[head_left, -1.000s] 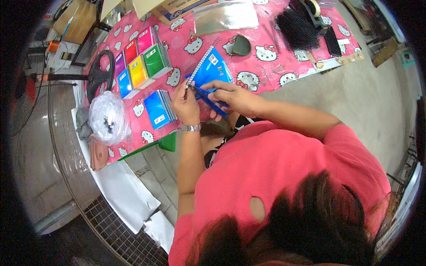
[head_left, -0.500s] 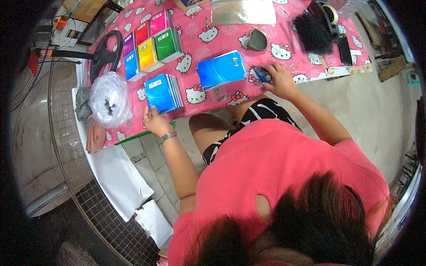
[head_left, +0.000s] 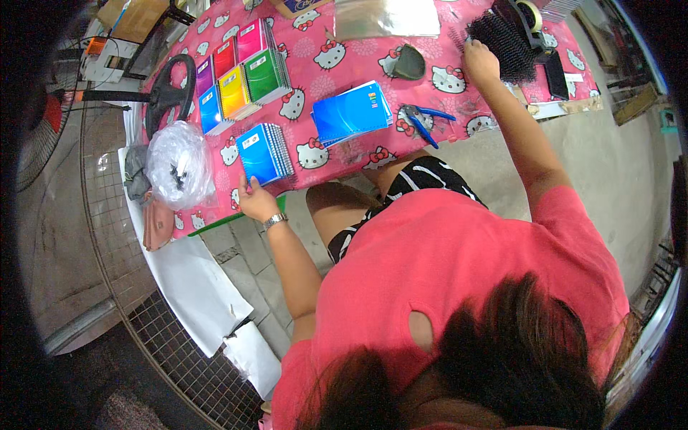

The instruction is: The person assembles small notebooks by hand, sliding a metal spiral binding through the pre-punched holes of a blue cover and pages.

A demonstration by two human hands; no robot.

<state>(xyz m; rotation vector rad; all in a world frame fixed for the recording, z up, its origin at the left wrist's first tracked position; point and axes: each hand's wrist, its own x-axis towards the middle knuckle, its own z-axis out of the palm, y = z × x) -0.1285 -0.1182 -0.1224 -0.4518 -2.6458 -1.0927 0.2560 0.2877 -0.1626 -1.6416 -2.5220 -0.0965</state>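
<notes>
Two fingers (head_left: 242,188) touching blue notebooks (head_left: 264,153)

— What sort of place is this?
— A small stationery stall: coloured notebooks (head_left: 240,68) lie stacked along the left edge of a table (head_left: 322,43) under a pink cartoon-cat cloth, with bare concrete floor (head_left: 573,165) beside it.

Bare cloth around blue pliers (head_left: 423,120): room toward table edge. Blue notebook stack (head_left: 351,111) just left blocks; dark pouch (head_left: 408,63) beyond, black comb bundle (head_left: 502,43) far right.
</notes>
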